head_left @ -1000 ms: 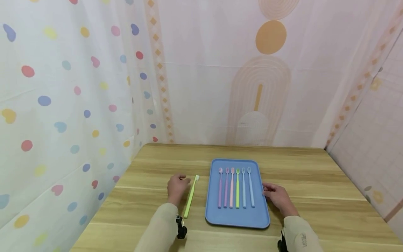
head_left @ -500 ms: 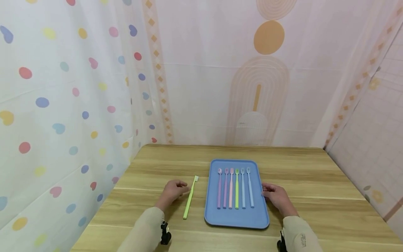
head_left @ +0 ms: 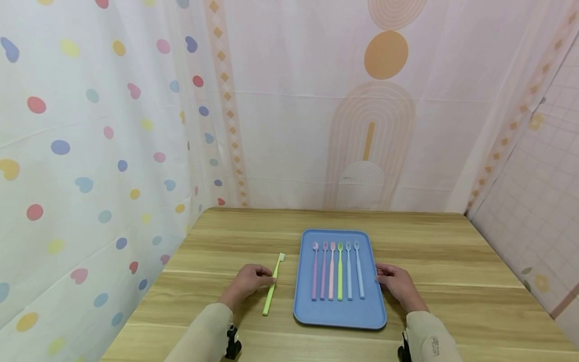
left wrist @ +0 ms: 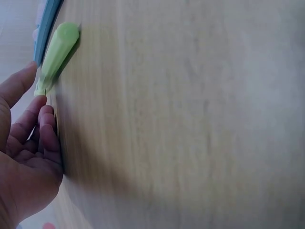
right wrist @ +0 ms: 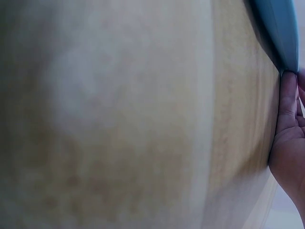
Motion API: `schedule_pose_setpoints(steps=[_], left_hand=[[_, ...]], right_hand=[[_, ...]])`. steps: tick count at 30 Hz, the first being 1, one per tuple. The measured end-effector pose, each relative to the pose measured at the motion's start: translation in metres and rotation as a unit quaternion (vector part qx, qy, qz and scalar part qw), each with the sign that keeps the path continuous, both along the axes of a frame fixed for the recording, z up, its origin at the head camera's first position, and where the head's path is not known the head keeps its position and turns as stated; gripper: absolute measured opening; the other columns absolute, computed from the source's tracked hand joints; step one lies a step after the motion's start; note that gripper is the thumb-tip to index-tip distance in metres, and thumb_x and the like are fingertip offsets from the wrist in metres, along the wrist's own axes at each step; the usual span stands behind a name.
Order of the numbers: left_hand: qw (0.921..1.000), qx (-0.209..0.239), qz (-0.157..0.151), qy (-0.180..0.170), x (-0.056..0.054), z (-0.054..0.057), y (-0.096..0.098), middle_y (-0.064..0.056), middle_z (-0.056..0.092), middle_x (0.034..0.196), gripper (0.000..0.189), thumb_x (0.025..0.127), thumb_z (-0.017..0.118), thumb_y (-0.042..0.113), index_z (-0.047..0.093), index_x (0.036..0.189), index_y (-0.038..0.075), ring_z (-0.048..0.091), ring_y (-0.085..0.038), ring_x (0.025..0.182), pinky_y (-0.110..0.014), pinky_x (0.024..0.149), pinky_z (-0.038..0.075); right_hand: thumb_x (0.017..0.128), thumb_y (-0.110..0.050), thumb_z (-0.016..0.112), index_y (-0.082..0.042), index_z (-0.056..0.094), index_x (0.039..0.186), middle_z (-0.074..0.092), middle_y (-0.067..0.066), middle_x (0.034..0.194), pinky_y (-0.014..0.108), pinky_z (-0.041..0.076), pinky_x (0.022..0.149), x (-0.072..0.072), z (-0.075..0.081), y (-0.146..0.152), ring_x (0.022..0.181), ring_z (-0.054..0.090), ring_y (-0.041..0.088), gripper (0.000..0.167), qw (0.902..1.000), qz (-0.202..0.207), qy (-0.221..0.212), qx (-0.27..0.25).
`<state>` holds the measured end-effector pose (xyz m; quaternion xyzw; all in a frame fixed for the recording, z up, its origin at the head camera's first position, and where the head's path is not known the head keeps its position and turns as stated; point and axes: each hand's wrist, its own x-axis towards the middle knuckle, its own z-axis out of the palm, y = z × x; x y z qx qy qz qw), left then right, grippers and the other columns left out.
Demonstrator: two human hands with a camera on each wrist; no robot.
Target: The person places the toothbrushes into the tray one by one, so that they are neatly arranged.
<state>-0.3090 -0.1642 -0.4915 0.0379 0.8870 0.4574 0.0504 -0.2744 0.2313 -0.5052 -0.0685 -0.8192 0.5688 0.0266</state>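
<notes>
A yellow-green toothbrush [head_left: 269, 300] with white bristles lies on the table, left of the tray. At the middle of its handle is my left hand [head_left: 250, 282], fingertips overlapping it. In the left wrist view the thumb [left wrist: 21, 86] and fingers stand apart, the toothbrush handle [left wrist: 61, 45] running up from between them. My right hand [head_left: 400, 286] holds the right rim of a blue tray [head_left: 339, 315]; in the right wrist view its fingers [right wrist: 289, 95] meet the tray edge [right wrist: 281, 28]. Several toothbrushes lie side by side in the tray, including a purple one [head_left: 314, 276] and a yellow-green one [head_left: 340, 276].
The wood-grain table [head_left: 217, 236] reaches back to a patterned curtain [head_left: 280, 125]. Another curtain with coloured dots [head_left: 90, 226] hangs along the left side, and a pale checked one [head_left: 534, 201] along the right.
My left hand has swung left and nearer to me, then come in to the handle of the loose toothbrush. The right hand and the tray have stayed in place.
</notes>
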Motion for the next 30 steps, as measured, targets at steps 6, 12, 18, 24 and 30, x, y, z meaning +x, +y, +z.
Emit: schedule_pose_setpoints(steps=[6,12,18,24,30], left_hand=[[0.9999,-0.014,-0.002,0.009,-0.001,-0.001,0.004,-0.003,0.064,0.089,0.025,0.079,0.083,0.017,0.072,0.095,0.001,0.054,-0.018,0.079,-0.029,0.066,0.047],[0.9996,-0.020,0.008,0.018,0.000,-0.002,0.009,-0.003,0.064,0.087,0.024,0.078,0.084,0.016,0.072,0.091,0.001,0.055,-0.018,0.080,-0.030,0.069,0.048],[0.9983,-0.033,0.025,0.042,0.002,-0.003,0.014,-0.003,0.065,0.081,0.021,0.076,0.085,0.015,0.071,0.083,0.001,0.056,-0.018,0.077,-0.031,0.068,0.048],[0.9953,-0.043,0.066,0.057,0.001,-0.006,0.020,-0.002,0.065,0.073,0.011,0.076,0.079,0.011,0.072,0.076,0.002,0.056,-0.015,0.065,-0.028,0.057,0.047],[0.9902,-0.053,0.112,0.064,-0.001,-0.006,0.022,-0.003,0.066,0.073,0.008,0.077,0.074,0.010,0.074,0.077,0.003,0.058,-0.017,0.065,-0.030,0.058,0.048]], right_hand=[[0.090,0.005,0.062,0.014,0.057,0.129,0.065,0.021,0.110,0.035,0.055,0.084,0.000,0.002,0.000,0.104,0.060,0.029,0.041,1.0000,0.000,0.000,0.001],[0.089,0.004,0.063,0.014,0.058,0.128,0.066,0.020,0.109,0.034,0.055,0.083,0.001,0.003,0.000,0.103,0.060,0.028,0.040,1.0000,-0.002,-0.001,0.004],[0.089,0.005,0.062,0.014,0.057,0.128,0.066,0.020,0.108,0.034,0.055,0.082,0.002,0.002,0.000,0.102,0.060,0.028,0.040,1.0000,-0.003,0.000,0.003],[0.090,0.005,0.062,0.014,0.057,0.128,0.065,0.021,0.110,0.035,0.054,0.084,0.003,0.002,0.000,0.105,0.059,0.031,0.040,1.0000,-0.002,-0.002,0.006],[0.090,0.004,0.062,0.014,0.057,0.129,0.065,0.022,0.111,0.035,0.054,0.084,0.003,0.004,-0.001,0.105,0.060,0.030,0.041,1.0000,0.000,0.000,0.005]])
